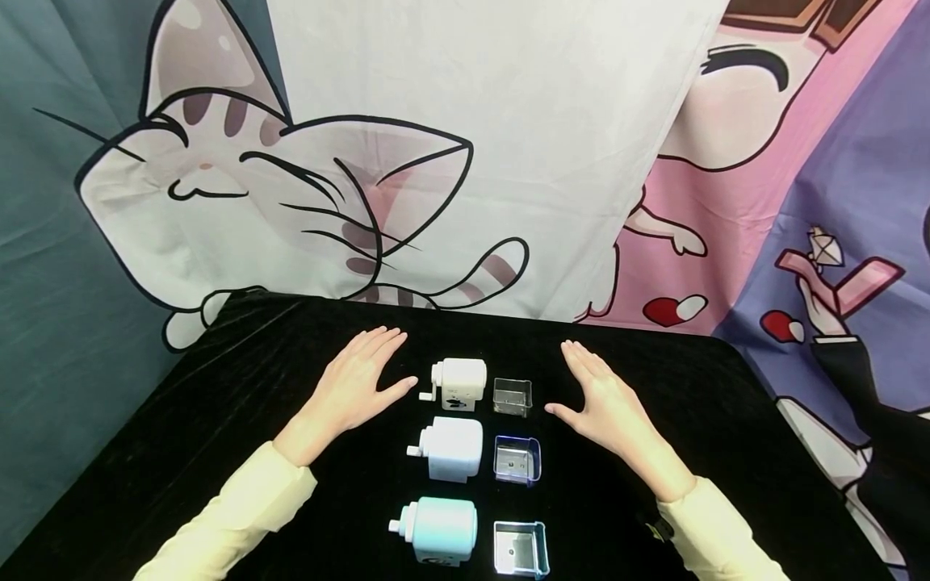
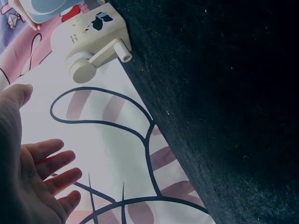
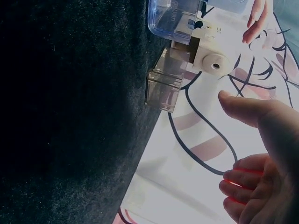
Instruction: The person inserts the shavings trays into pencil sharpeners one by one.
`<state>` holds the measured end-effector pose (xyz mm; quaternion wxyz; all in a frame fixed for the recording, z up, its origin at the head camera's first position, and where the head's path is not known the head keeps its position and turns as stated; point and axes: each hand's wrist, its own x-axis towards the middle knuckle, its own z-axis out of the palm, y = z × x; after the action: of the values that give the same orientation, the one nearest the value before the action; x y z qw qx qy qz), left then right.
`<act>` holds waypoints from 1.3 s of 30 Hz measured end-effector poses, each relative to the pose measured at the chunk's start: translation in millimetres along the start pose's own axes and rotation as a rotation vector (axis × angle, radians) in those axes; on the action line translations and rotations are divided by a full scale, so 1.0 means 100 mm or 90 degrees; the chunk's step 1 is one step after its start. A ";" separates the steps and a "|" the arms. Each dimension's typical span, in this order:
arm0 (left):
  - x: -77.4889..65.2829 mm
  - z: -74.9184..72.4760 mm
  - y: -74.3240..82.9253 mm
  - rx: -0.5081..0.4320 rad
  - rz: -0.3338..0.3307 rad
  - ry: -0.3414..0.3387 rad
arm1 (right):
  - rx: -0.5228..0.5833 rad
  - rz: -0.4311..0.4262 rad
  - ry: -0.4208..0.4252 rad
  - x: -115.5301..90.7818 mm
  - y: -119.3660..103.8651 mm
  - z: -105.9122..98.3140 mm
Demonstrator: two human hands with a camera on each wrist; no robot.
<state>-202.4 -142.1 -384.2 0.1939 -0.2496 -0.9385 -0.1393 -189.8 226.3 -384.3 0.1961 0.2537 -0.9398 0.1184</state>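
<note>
Three hand-crank pencil sharpeners stand in a column: a cream sharpener (image 1: 463, 381) at the back, a pale blue sharpener (image 1: 454, 448) in the middle and a turquoise sharpener (image 1: 441, 528) in front. To the right of each lies a clear shavings drawer: a greyish drawer (image 1: 512, 396), a blue-tinted drawer (image 1: 517, 460) and a light blue drawer (image 1: 521, 549). My left hand (image 1: 358, 379) is held with fingers extended, left of the cream sharpener, thumb toward its crank (image 2: 105, 53). My right hand (image 1: 606, 403), also with fingers extended, is right of the greyish drawer. Neither hand holds anything.
A black cloth (image 1: 327, 508) covers the table. Behind it hangs a fabric backdrop (image 1: 508, 121) printed with a cartoon cat and figures. The table's back edge runs just beyond the fingertips.
</note>
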 end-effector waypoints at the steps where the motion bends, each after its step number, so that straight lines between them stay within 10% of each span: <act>1: 0.01 0.00 0.00 -0.001 0.000 -0.002 | 0.002 0.001 -0.001 0.00 0.00 0.00; 39: 0.19 0.21 0.17 -0.012 0.050 -0.024 | 0.044 0.017 -0.065 0.14 -0.11 0.17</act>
<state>-214.7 -112.8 -392.2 0.1791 -0.2904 -0.9301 -0.1361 -201.1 205.4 -392.4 0.1372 0.2534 -0.9473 0.1399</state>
